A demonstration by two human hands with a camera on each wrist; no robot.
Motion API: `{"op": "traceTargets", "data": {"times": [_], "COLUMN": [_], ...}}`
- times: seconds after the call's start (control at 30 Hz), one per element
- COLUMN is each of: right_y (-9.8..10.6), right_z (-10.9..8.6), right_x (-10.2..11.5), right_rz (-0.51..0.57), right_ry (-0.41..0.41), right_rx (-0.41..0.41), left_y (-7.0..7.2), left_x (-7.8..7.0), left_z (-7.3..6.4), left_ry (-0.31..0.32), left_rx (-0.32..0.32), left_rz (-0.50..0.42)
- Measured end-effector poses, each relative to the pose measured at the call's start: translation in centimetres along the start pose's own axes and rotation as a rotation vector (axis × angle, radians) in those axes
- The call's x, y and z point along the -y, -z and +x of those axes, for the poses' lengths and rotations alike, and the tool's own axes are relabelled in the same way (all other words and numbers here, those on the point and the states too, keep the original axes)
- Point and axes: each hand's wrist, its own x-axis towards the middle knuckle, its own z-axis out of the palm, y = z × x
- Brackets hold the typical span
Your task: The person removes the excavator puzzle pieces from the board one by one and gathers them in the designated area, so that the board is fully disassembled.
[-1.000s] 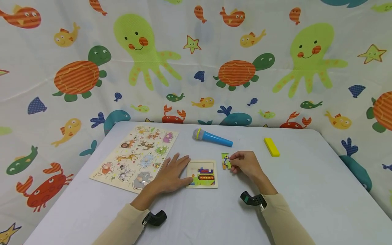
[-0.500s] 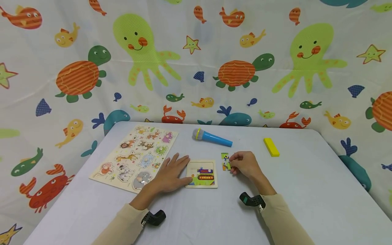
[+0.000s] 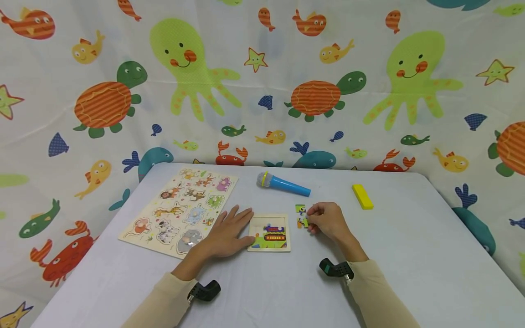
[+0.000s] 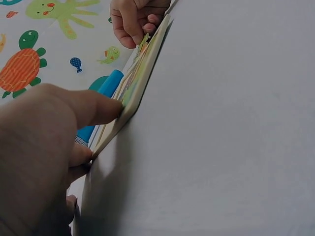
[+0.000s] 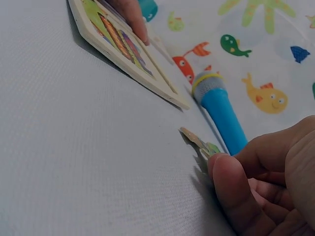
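My left hand [image 3: 230, 234] rests with fingers spread at the left side of a small square wooden puzzle board [image 3: 252, 219]. Its thumb lies on the board's lower left edge. A picture with a purple and red vehicle on green fills the lower part of the board's recess, and bare wood shows above. Just right of the board, my right hand [image 3: 328, 219] pinches a small green puzzle piece [image 5: 211, 148] between thumb and index finger, low over the table. The fingertips partly cover it. An orange-brown part [image 5: 193, 136] juts out beside the pinched piece.
A large animal puzzle board [image 3: 172, 223] lies left, its lower right corner beside the left forearm. Behind the small board is a blue toy microphone [image 3: 287, 186], and a yellow block [image 3: 362, 197] lies to the right. A sea-animal curtain [image 3: 254, 136] hangs along the table's back edge.
Both hands stay nearly in place. The puzzle pieces at the right fingertips have shifted slightly.
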Motion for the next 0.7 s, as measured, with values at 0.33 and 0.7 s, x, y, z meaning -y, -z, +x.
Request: {"op": "traceTargets", "data": {"times": [0.33,0.7], "right_y": [0.15,-0.06], "right_z": [-0.12,0.09], "right_x": [-0.1,-0.53], "right_rz": [0.031,0.043], "right_ry": [-0.019,-0.018], "right_rx": [-0.017,-0.039], "left_y": [0.26,0.2], "left_x": [-0.02,0.07], "left_z": [0.07,0.04], "left_ry": [0.005,0.012], "left_rx": [0.022,0.028], "left_rz": [-0.013,-0.028]}}
